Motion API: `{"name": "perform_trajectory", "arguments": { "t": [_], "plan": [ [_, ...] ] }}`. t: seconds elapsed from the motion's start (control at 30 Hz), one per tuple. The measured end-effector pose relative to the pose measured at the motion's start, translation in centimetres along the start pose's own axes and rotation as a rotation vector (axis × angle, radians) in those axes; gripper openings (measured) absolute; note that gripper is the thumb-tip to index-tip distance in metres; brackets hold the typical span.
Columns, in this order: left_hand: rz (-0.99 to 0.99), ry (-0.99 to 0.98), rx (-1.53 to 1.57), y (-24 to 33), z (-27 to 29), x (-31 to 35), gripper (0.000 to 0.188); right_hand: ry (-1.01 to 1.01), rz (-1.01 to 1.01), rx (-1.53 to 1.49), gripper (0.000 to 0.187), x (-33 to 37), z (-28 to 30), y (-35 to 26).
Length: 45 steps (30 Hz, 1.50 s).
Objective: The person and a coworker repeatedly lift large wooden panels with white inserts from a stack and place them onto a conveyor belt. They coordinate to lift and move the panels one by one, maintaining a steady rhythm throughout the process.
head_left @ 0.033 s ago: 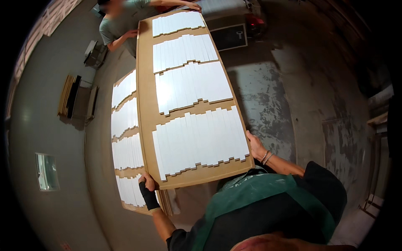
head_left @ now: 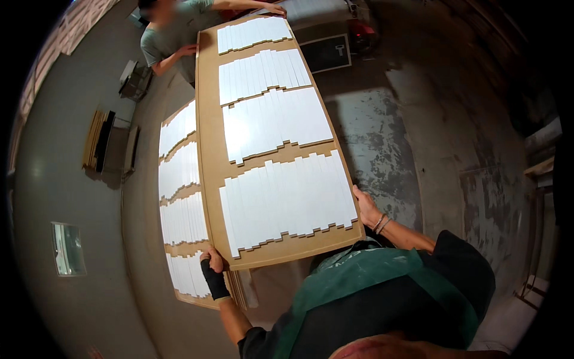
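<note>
A long brown board [head_left: 210,113] stretches away from me, carrying several rows of thin white strips [head_left: 287,194] laid side by side with stepped ends. My left hand [head_left: 212,261], in a black wrist wrap, is closed on its near left corner. On the right edge, near the front corner, my right hand [head_left: 366,206] grips the board; its fingers are partly hidden beneath. At the far end a co-worker [head_left: 173,39] has both hands on the same board. Below and to the left lies another brown board [head_left: 197,299] with similar white strips [head_left: 182,218].
Boards lean on the left wall beside a dark panel [head_left: 106,140]. A small window [head_left: 69,248] is set in that wall. Behind the far end stand a machine [head_left: 323,18] and a dark framed panel [head_left: 326,54]. Patchy grey floor [head_left: 382,143] lies to the right.
The carried board and my left hand have shifted very slightly to the right. Both hands keep their hold.
</note>
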State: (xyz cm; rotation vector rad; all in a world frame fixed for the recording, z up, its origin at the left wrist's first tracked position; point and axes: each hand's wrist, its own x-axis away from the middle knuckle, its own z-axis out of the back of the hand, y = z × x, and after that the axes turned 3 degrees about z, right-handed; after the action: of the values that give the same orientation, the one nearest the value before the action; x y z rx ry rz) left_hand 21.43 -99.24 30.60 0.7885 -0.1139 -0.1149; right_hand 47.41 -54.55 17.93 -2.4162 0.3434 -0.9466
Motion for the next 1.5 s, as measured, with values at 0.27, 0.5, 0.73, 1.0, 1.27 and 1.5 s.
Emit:
{"name": "perform_trajectory", "arguments": {
  "t": [0.27, 0.5, 0.73, 1.0, 1.27, 1.5],
  "plan": [
    [-0.037, -0.032, 0.239, 1.0, -11.2, -2.7, 0.041, 0.14, 0.142, 0.076, 0.04, -1.5, 2.8, -4.7],
    [-0.078, -0.134, 0.175, 2.7, -16.8, -2.4, 0.041, 0.26, 0.214, 0.133, 0.038, -0.5, 6.1, -8.4],
    [-0.104, -0.148, 0.186, 5.7, -17.5, -2.2, 0.039, 0.289, 0.224, 0.145, 0.039, -1.1, 8.2, -8.2],
    [-0.121, -0.144, 0.127, 6.6, -18.2, -3.6, 0.037, 0.306, 0.269, 0.169, 0.039, -1.3, 6.8, -9.7],
    [-0.095, -0.251, 0.185, 10.3, -18.8, -7.1, 0.036, 0.347, 0.274, 0.115, 0.036, -4.3, 6.5, -12.0],
    [0.094, -0.538, 0.464, 13.6, -22.2, -11.9, 0.031, 0.38, 0.337, 0.152, 0.03, -8.6, 7.6, -17.3]
  ]
}}
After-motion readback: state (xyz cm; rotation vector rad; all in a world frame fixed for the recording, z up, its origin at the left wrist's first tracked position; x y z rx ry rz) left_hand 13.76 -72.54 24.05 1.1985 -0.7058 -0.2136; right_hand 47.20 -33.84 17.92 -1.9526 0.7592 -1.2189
